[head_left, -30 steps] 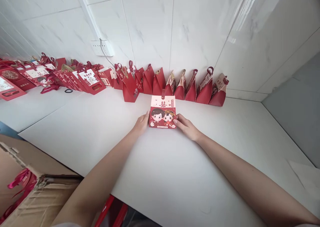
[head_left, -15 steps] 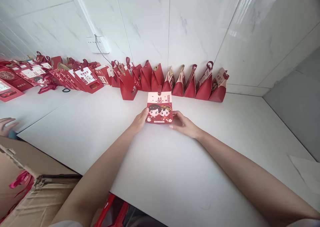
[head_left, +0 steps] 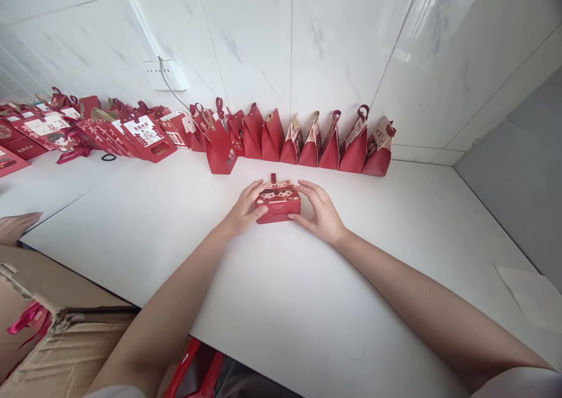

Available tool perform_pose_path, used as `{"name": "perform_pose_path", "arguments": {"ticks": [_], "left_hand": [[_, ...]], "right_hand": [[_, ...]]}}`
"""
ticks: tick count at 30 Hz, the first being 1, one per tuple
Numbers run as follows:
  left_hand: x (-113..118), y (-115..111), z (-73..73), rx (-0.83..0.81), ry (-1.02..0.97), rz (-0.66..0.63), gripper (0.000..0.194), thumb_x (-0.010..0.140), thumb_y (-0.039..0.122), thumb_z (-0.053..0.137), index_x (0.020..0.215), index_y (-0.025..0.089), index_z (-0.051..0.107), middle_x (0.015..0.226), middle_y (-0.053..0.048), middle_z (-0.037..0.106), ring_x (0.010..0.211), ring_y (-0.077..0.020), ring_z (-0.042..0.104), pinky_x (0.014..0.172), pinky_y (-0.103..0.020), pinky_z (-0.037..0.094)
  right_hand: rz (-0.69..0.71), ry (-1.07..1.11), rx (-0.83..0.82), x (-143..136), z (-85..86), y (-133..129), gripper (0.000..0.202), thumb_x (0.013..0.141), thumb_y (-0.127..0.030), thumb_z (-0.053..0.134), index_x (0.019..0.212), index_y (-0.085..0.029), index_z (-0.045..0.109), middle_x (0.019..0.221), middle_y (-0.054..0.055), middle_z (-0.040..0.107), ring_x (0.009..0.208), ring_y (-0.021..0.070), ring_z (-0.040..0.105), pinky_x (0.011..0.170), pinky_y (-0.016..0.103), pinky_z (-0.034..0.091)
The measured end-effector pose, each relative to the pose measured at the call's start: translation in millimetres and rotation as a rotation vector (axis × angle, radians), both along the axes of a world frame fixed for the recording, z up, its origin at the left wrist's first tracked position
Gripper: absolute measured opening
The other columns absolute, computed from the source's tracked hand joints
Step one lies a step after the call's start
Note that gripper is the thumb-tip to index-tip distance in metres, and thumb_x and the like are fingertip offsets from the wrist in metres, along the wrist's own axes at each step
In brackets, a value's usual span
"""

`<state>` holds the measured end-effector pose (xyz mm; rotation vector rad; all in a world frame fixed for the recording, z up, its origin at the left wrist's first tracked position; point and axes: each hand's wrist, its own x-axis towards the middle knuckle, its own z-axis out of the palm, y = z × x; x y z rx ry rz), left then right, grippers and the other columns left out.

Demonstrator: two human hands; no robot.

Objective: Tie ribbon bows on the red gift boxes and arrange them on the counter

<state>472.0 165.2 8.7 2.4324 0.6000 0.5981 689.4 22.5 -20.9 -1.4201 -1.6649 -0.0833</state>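
Note:
Between my hands, on the white table, is a small red gift box point(head_left: 278, 206) with two cartoon figures and a short dark red ribbon tab at its far end. Its printed face leans back, so the plain red front side shows toward me. My left hand point(head_left: 250, 206) grips the box's left side, thumb at the near corner and fingers along the far edge. On the right, my right hand point(head_left: 322, 210) curves round the other side, with thumb and fingertips at the near and far corners. The box's underside is hidden.
A row of red peaked gift boxes point(head_left: 272, 137) stands along the tiled wall. More boxes point(head_left: 147, 136) crowd the left, near a black ring point(head_left: 108, 157). Another person's hand point(head_left: 17, 227) rests at the left edge. A cardboard carton point(head_left: 83, 351) is at lower left.
The gift box has tipped back from showing its printed face to showing its front side. My hands have shifted around its sides. The other person's hand moved slightly.

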Motion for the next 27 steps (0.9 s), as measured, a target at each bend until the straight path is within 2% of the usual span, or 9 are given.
{"name": "perform_pose_path", "arguments": {"ticks": [2, 4, 8, 17, 24, 27], "left_hand": [[-2, -2, 5.5, 0.026, 0.054, -0.075, 0.092, 0.079, 0.066, 0.066, 0.155, 0.029, 0.030, 0.162, -0.007, 0.027, 0.150, -0.0297, 0.025, 0.123, -0.046, 0.027], [-1, -6, 8.1, 0.046, 0.081, -0.066, 0.099, 0.074, 0.057, 0.076, 0.155, 0.030, 0.026, 0.161, -0.007, 0.030, 0.148, -0.0290, 0.031, 0.121, -0.044, 0.032], [5, -10, 7.2, 0.054, 0.067, -0.025, 0.089, 0.077, 0.049, 0.075, 0.152, 0.029, 0.033, 0.157, -0.005, 0.039, 0.144, -0.0260, 0.038, 0.120, -0.043, 0.034], [10, -11, 7.1, 0.057, -0.001, -0.072, 0.078, 0.080, 0.042, 0.074, 0.149, 0.027, 0.040, 0.152, -0.006, 0.045, 0.138, -0.0250, 0.047, 0.117, -0.042, 0.039], [26, -19, -9.6, 0.076, -0.159, 0.063, 0.073, 0.074, 0.035, 0.080, 0.140, 0.024, 0.051, 0.145, -0.007, 0.053, 0.143, -0.0254, 0.041, 0.120, -0.044, 0.036], [30, -20, -11.4, 0.068, -0.174, 0.044, 0.072, 0.075, 0.035, 0.080, 0.140, 0.025, 0.051, 0.145, -0.006, 0.053, 0.141, -0.0240, 0.043, 0.120, -0.044, 0.036]], "right_hand": [[0.044, -0.098, -0.007, -2, 1.4, 0, 0.058, 0.088, -0.038, 0.069, 0.140, -0.027, 0.046, 0.150, 0.009, 0.048, 0.135, 0.0297, 0.047, 0.109, 0.050, 0.040], [0.066, -0.124, -0.031, -3, 1.0, 0, 0.053, 0.091, -0.034, 0.066, 0.140, -0.028, 0.048, 0.147, 0.007, 0.053, 0.135, 0.0280, 0.048, 0.110, 0.049, 0.040], [0.060, -0.100, -0.038, -2, -1.3, 2, 0.049, 0.092, -0.030, 0.065, 0.139, -0.028, 0.052, 0.141, 0.005, 0.059, 0.132, 0.0267, 0.051, 0.109, 0.049, 0.043], [0.104, -0.045, 0.024, -2, 0.9, 3, 0.042, 0.093, -0.026, 0.063, 0.135, -0.027, 0.057, 0.135, 0.005, 0.063, 0.128, 0.0246, 0.054, 0.110, 0.047, 0.046], [-0.009, -0.039, 0.032, -8, -4.8, 5, 0.038, 0.089, -0.028, 0.067, 0.126, -0.025, 0.062, 0.124, 0.008, 0.065, 0.119, 0.0292, 0.054, 0.101, 0.049, 0.051], [-0.025, -0.042, 0.040, -7, -5.9, 7, 0.037, 0.089, -0.027, 0.068, 0.126, -0.027, 0.063, 0.121, 0.007, 0.065, 0.115, 0.0292, 0.054, 0.101, 0.050, 0.051]]}}
